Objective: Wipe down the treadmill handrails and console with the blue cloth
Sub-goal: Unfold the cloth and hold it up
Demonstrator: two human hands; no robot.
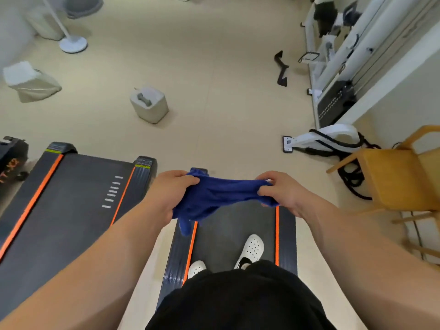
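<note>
The blue cloth is stretched between both hands in front of my body, bunched and sagging at its left end. My left hand grips its left end and my right hand pinches its right end. Below them runs a dark treadmill belt with orange stripes, and I stand on it in white perforated shoes. No handrail or console is in view.
A second treadmill deck lies to the left. A wooden chair stands at the right beside coiled black cables. On the beige floor ahead sit a small grey box and a white fan base. White gym equipment lines the right wall.
</note>
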